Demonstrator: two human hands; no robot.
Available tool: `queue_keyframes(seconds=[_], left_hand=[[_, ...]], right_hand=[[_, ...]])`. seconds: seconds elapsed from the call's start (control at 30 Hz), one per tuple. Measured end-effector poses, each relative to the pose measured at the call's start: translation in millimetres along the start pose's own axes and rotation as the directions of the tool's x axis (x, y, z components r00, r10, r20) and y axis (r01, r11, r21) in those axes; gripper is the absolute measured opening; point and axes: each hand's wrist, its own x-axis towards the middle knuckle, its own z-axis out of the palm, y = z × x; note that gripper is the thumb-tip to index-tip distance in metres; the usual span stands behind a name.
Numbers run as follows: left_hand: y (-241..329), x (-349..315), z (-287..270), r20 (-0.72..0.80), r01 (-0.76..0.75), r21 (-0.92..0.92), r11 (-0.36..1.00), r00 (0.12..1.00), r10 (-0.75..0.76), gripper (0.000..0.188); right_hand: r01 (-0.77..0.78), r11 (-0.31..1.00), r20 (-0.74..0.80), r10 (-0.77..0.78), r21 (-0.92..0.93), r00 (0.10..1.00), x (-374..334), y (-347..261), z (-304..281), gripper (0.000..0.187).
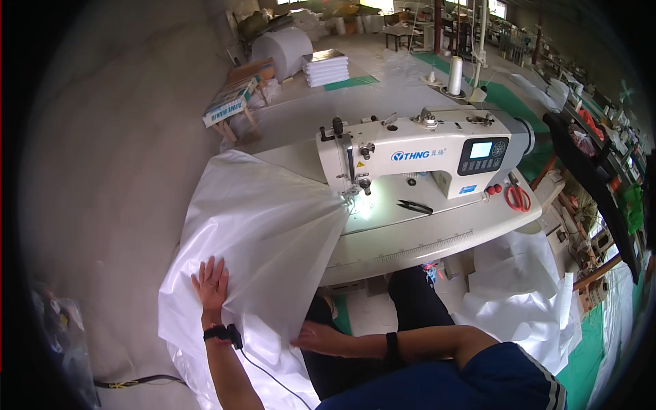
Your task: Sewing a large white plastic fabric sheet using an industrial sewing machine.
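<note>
A large glossy white sheet (266,225) hangs off the left of the sewing machine's table, one corner running under the needle area. My left hand (212,281) lies flat on it with the fingers spread. Lower down, by my lap, my right hand (320,339) has its fingers closed at the sheet's right edge. The white sewing machine (420,154) stands beyond both hands, its lamp lit over the needle plate. On its bed lie black thread snips (415,207), and red-handled scissors (518,198) rest at the right end.
A white thread cone (455,75) stands behind the machine. More white sheeting (512,294) is heaped below the table's right side. Far left are stacked white packs (326,68), a big roll (281,51) and a low wooden stand (236,102). A cluttered shelf (594,178) runs along the right.
</note>
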Motion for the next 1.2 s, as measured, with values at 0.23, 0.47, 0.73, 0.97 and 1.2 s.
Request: queue_keyframes(seconds=[0.23, 0.47, 0.73, 0.97, 1.2], left_hand=[[-7.9, 5.1, 9.2, 0.074, 0.065, -0.001, 0.998, 0.995, -0.065, 0.042], [30.6, 29.1, -42.6, 0.287, -0.062, 0.207, 0.976, 0.958, 0.000, 0.040], [239.3, -62.9, -89.0, -0.116, -0.452, -0.265, 0.852, 0.892, 0.437, 0.018], [196.7, -78.1, -19.2, -0.141, -0.198, 0.195, 0.961, 0.963, 0.228, 0.020], [193.1, -73.9, -26.3, -0.190, -0.282, 0.233, 0.931, 0.925, 0.328, 0.006]], right_hand=[[-0.156, 0.805, 0.137, 0.094, 0.572, 0.986, -25.8, 1.3, -23.4, 0.037], [-0.268, 0.956, -0.020, 0.268, -0.121, 0.963, -146.9, 48.6, -131.9, 0.056], [-0.128, 0.838, -0.508, -0.193, -0.530, 0.839, -84.4, -4.9, -89.5, 0.050], [-0.190, 0.874, 0.358, 0.369, -0.447, 0.858, -130.1, -5.2, -78.7, 0.041], [-0.235, 0.972, -0.124, 0.232, -0.009, 0.965, -122.9, -15.3, -93.6, 0.047]])
